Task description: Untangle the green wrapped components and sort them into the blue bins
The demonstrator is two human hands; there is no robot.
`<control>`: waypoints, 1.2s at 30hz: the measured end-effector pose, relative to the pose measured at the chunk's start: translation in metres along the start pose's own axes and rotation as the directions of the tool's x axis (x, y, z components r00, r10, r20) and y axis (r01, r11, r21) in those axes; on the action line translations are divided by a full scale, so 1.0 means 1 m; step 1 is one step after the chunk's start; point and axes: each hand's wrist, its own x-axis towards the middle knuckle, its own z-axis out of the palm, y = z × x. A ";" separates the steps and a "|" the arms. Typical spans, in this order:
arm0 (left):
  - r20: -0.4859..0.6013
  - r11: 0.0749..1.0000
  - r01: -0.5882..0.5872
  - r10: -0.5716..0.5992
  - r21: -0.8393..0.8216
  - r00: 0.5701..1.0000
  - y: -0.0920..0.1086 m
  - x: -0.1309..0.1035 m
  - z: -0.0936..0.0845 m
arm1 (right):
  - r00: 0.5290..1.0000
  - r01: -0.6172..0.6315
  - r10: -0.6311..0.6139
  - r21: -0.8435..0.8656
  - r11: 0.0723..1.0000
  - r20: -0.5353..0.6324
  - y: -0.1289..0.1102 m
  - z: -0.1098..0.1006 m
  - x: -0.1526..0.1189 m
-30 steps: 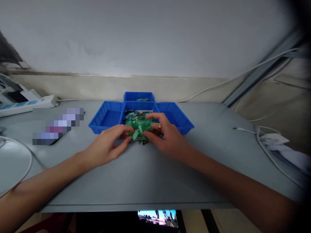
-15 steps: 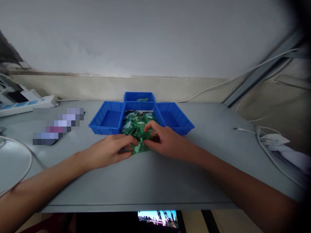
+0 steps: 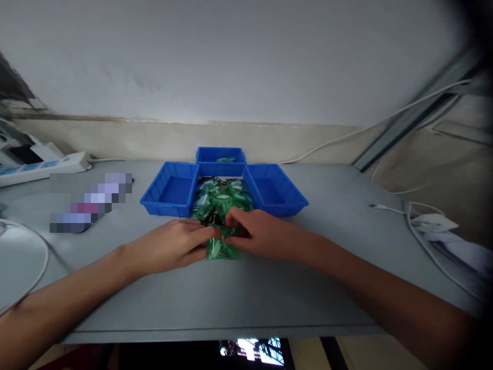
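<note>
A heap of green plastic packets point(image 3: 221, 194) lies between the blue bins. At its near end, one green packet point(image 3: 221, 249) is between my hands. My left hand point(image 3: 173, 244) has its fingers pressed together on the packet's left edge. From the right, my right hand point(image 3: 262, 231) pinches the same packet's upper right part between thumb and index finger. The bins are a left blue bin point(image 3: 153, 191), bare inside, a right blue bin point(image 3: 296, 192), also bare inside, and a rear blue bin point(image 3: 221, 168) holding a few green pieces.
A white power strip point(image 3: 69, 163) and a blurred-out flat object point(image 3: 92, 203) are at the left. White cables point(image 3: 389, 208) and a white bundle lie at the right. A lit screen point(image 3: 258, 352) shows below the table's front edge.
The near green packet has come toward me, away from the heap, with both hands on it. A dark gap has opened in the heap behind it.
</note>
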 end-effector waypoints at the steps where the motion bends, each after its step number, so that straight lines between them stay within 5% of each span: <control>1: -0.006 1.000 -0.016 0.017 0.008 1.000 0.000 0.000 0.000 | 1.000 0.010 -0.010 -0.019 1.000 0.010 -0.001 -0.001 0.000; 5: -0.072 0.999 -0.033 0.034 0.018 0.997 0.003 0.000 -0.002 | 0.996 0.063 -0.058 -0.071 0.995 0.063 0.001 -0.005 -0.003; 10: -0.196 1.000 0.018 -0.020 -0.009 0.980 0.004 0.001 -0.003 | 0.990 0.072 -0.085 0.114 0.991 0.112 0.007 -0.006 -0.010; 20: -0.219 0.989 0.088 -0.114 -0.122 0.969 0.004 0.002 0.000 | 0.990 0.043 -0.039 0.025 0.999 -0.132 0.008 0.015 -0.003; 27: -0.063 0.835 0.172 -0.239 -0.523 0.969 0.011 0.006 -0.009 | 0.987 -0.007 0.004 -0.015 1.000 -0.164 0.006 0.014 -0.006; 31: -0.021 0.754 0.146 -0.207 -0.641 0.978 0.014 0.006 -0.010 | 0.977 -0.031 0.028 -0.013 0.999 -0.210 0.004 0.018 -0.005; 36: -0.016 0.716 0.077 -0.122 -0.693 0.992 0.019 0.004 -0.010 | 0.962 0.103 -0.063 0.139 0.985 -0.265 0.002 0.019 -0.006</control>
